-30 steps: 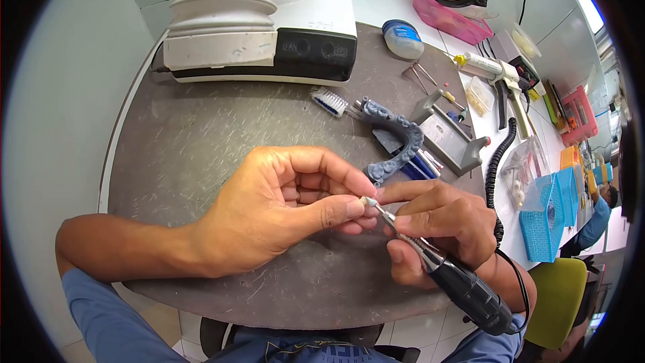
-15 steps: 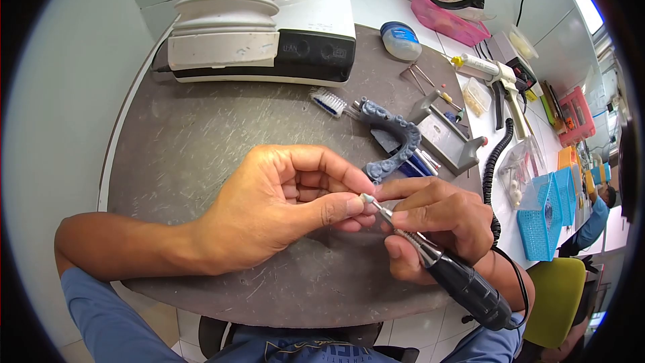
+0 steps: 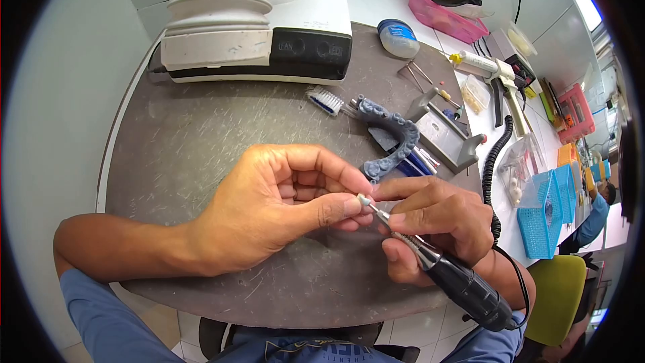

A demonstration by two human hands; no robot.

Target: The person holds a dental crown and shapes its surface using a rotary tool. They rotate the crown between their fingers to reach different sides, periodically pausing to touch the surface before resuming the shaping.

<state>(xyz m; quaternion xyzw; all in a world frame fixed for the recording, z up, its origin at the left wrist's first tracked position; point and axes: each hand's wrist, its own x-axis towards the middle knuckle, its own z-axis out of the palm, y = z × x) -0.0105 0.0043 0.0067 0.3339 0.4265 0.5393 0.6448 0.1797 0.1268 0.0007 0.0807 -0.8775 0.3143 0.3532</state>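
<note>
Thumb and fingertips of my left hand (image 3: 279, 205) pinch a small whitish dental crown (image 3: 363, 199) above the grey-brown bench top (image 3: 195, 121). My right hand (image 3: 447, 218) grips a black and silver rotary handpiece (image 3: 467, 290) like a pen, its cord looping over the wrist. The bur at the handpiece's tip meets the crown at my left fingertips. Just beyond the hands lies a grey dental arch model (image 3: 404, 144). Part of the crown is hidden by the left thumb and fingers.
A white extraction unit (image 3: 312, 10) with a ribbed hose stands at the back. Near the model are a brush (image 3: 326, 102), a grey holder (image 3: 440, 131) and a blue-lidded jar (image 3: 399, 39). A dispensing gun (image 3: 484, 67) and blue baskets (image 3: 539, 218) sit right; another person (image 3: 592, 218) is farther off.
The crown has turned slightly in my left fingertips, and the bur meets it at a slightly different angle. Both hands keep nearly the same place; the view has shifted a little.
</note>
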